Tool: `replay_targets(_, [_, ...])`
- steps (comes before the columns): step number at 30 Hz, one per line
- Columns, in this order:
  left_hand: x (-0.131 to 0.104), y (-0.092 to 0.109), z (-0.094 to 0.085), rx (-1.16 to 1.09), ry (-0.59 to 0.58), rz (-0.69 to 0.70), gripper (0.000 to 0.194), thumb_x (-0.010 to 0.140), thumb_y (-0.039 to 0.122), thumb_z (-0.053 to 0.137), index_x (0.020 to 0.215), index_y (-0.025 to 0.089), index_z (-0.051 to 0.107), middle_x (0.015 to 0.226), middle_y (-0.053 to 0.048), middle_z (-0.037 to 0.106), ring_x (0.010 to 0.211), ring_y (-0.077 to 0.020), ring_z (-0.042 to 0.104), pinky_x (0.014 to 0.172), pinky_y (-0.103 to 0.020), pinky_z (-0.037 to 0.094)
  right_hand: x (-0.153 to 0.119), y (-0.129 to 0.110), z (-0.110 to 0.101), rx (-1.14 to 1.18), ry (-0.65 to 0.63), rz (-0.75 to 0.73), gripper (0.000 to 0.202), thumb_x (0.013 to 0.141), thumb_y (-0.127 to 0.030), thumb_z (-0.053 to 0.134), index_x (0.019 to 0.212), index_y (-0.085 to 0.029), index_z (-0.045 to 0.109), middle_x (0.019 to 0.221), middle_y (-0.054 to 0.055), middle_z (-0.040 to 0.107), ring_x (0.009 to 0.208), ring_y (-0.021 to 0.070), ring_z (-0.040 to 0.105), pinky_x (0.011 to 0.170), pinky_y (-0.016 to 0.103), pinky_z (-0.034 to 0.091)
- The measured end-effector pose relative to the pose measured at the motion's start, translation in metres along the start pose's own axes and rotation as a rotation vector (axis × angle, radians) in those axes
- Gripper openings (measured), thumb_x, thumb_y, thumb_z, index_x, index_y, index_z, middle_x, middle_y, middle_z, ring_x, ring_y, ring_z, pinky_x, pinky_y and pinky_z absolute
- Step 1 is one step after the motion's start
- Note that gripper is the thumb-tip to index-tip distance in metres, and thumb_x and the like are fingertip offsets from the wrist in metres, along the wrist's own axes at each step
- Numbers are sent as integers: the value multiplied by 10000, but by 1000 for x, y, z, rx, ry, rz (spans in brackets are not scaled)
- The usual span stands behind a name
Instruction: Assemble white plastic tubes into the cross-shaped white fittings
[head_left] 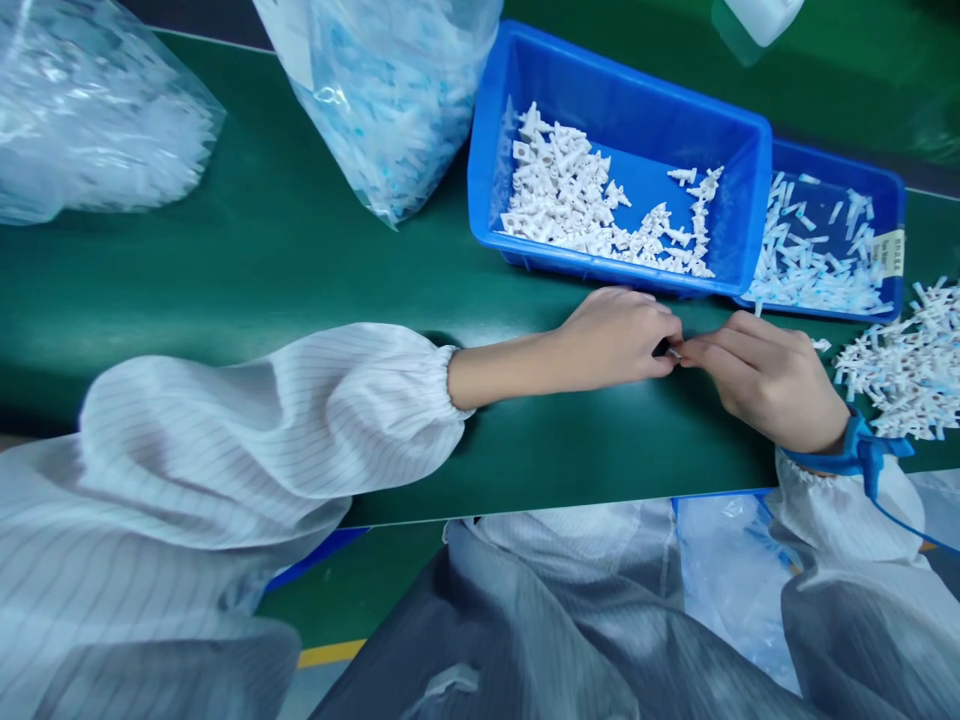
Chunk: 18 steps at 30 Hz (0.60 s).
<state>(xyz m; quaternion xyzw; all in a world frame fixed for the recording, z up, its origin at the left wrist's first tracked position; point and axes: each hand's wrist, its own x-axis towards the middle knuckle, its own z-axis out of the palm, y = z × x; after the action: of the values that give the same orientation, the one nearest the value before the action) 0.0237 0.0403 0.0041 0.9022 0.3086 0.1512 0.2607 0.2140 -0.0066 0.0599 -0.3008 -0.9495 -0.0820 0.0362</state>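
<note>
My left hand (626,335) and my right hand (776,375) meet fingertip to fingertip above the green table, just in front of the blue bins. Both are closed in a pinch. A small whitish plastic part (676,353) shows between the fingertips, mostly hidden by them. Behind my left hand is a large blue bin (622,75) with many white pointed plastic fittings (559,185). A lower blue bin (825,158) beside it holds slim clear tubes with light-blue ends (817,270). Right of my right hand lies a heap of white and light-blue pieces (911,365).
A clear bag of light-blue pieces (390,110) stands left of the large bin. Another clear bag of whitish parts (105,120) lies at the far left. A blue wrist strap (855,450) with a cord circles my right wrist. One loose white piece (821,345) lies near the heap.
</note>
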Motion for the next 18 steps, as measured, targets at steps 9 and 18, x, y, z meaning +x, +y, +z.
replay_targets(9, [1,0,1,0,-1,-7,131,818,253,614,827,178,721,724,-21,694,710,-179,611,575,-302,261,7,-16,-4,-177,20,55,249,939,-68,449,838,-116,671,661,62,599,687,187,462,528,318,260])
replay_targets(18, [2,0,-1,30,-6,43,159,860,269,558,805,161,661,769,-44,686,724,-183,604,585,-301,282,16,-18,-11,-224,-77,30,263,899,-32,446,731,-140,617,624,64,539,670,198,421,519,306,236])
